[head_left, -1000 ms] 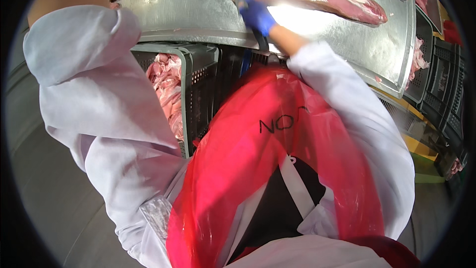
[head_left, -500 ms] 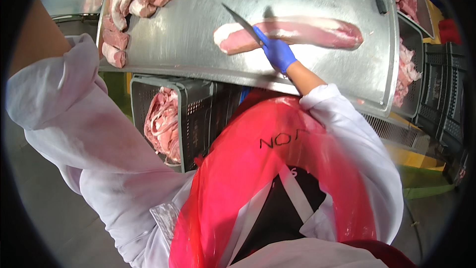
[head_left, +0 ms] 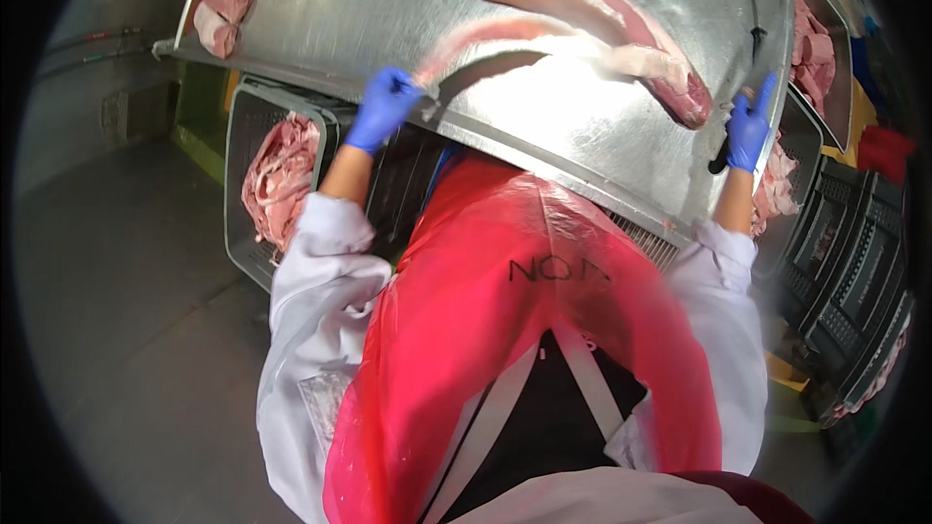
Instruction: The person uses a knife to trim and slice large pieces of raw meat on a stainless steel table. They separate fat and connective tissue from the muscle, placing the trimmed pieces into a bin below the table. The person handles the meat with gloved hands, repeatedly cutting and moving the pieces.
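Note:
My left hand point(head_left: 385, 112), in a blue glove, pinches the near-left end of a long pale strip of meat and fat point(head_left: 519, 31) at the front edge of the steel table. The strip arches right toward the long pink meat piece point(head_left: 592, 2), joining or overlapping it near its right end; which one I cannot tell. By the table's right rim, my right hand point(head_left: 747, 133), also blue-gloved, is closed round a knife with its index finger stretched forward. The black end of the knife's handle point(head_left: 718, 163) shows below the hand; its blade is blurred.
Meat chunks point(head_left: 216, 29) lie along the table's left side. Below the front edge stands a grey crate point(head_left: 236, 184) holding meat trimmings. Right of the table are a crate with pale trimmings point(head_left: 777, 184), a tray of meat chunks point(head_left: 814, 58) and stacked dark crates point(head_left: 840, 243).
My left hand has come in and pulled the strip toward the front left. The right hand has moved with the knife from the meat to the table's right rim. The long piece has turned.

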{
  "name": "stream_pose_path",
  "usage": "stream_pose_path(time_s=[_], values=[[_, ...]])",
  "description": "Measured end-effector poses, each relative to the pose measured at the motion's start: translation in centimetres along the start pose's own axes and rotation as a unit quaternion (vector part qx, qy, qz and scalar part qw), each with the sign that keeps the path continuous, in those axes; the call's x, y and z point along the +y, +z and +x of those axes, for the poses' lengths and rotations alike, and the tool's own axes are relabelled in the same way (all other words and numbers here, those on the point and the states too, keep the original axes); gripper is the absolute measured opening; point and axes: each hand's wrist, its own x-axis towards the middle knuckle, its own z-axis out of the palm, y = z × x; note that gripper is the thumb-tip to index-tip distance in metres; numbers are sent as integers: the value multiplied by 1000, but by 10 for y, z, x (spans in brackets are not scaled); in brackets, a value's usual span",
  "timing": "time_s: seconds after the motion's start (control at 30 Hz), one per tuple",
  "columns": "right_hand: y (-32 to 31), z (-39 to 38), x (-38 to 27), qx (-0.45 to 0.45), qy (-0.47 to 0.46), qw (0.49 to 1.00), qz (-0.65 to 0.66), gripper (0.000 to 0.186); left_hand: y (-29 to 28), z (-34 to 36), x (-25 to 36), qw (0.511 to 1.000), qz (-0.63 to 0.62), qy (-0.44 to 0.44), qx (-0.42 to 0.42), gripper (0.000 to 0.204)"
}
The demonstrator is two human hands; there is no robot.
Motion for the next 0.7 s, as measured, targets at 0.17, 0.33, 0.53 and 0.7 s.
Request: stream_pose_path(time_s=[0.17,0.33,0.53,0.7], values=[[46,-52,-33,-131,-70,989,0,59,91,26,-40,911,275,264,158,50],[198,-127,-89,-372,-221,900,-52,59,119,36,-23,923,373,90,4,28],[286,-123,-103,-429,-210,860,-180,65,121,46,-13,910,401,106,-15,20],[191,-153,-89,-485,-201,803,-281,77,114,71,-29,943,331,14,25,25]])
